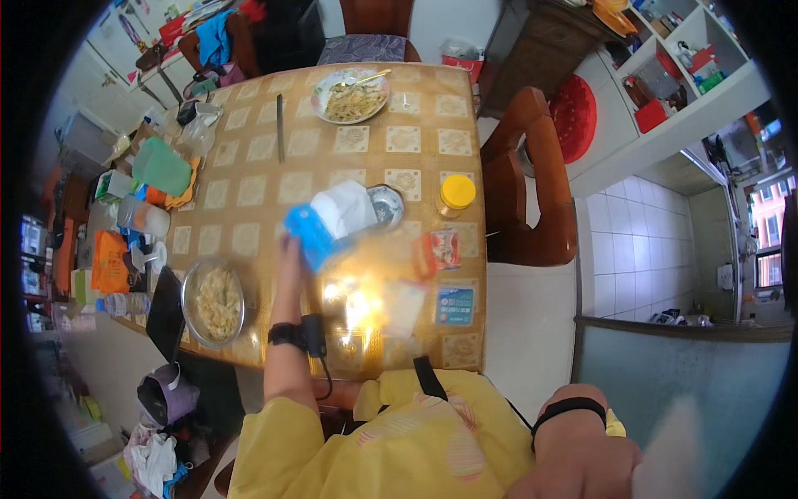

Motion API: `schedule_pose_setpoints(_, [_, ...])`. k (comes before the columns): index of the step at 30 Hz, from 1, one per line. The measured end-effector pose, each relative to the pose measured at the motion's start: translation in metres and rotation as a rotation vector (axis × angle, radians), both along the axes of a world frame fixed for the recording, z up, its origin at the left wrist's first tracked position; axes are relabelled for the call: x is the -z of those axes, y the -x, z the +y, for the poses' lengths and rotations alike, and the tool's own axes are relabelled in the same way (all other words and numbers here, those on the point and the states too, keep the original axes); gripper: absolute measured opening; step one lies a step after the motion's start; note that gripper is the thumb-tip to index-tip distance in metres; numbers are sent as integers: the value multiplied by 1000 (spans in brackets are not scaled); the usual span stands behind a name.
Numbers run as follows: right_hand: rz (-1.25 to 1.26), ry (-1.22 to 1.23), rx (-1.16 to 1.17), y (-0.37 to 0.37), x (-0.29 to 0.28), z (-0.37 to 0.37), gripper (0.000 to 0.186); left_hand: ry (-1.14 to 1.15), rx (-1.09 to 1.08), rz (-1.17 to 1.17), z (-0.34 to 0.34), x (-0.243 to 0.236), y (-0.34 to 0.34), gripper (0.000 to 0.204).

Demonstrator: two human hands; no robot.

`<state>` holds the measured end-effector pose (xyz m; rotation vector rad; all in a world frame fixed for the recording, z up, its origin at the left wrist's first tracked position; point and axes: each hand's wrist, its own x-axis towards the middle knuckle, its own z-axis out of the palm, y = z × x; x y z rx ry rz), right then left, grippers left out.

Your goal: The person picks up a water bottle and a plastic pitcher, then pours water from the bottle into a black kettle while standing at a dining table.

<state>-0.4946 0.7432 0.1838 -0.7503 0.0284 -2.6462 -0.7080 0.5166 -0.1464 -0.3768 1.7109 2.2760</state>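
Along the surface's [249,166] left side, steel bowl [214,301] of food. Next, left grip [290,254] grasping a blue-and-white packet [312,238], its white end at a patterned dish [391,203]. Farther right, yellow-lidded jar [457,195]. Lower right, right grip [587,464] beside blurred white sheet [677,453]; fingers hidden, closure cannot be told.

Pale lines of print show on the blue card [455,306], right of and below the frame's centre; small markings show on the red packet [447,249] above it. Both are too small to read.
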Motion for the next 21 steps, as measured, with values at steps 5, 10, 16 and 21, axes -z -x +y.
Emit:
schedule_pose_setpoints(5, [410, -345, 218, 11, 13, 16, 35, 169, -273, 181, -9, 9, -6, 51])
schedule_pose_setpoints(10, [160, -450, 193, 24, 33, -1, 39, 871, 23, 553, -2, 5, -10, 92])
schedule_pose_setpoints(16, [28, -152, 131, 15, 16, -24, 45, 920, 384, 444, -15, -47, -13, 109])
schedule_pose_setpoints(21, [-31, -17, 101, 2, 6, -31, 51, 1146, 374, 596, -6, -32, -28, 107])
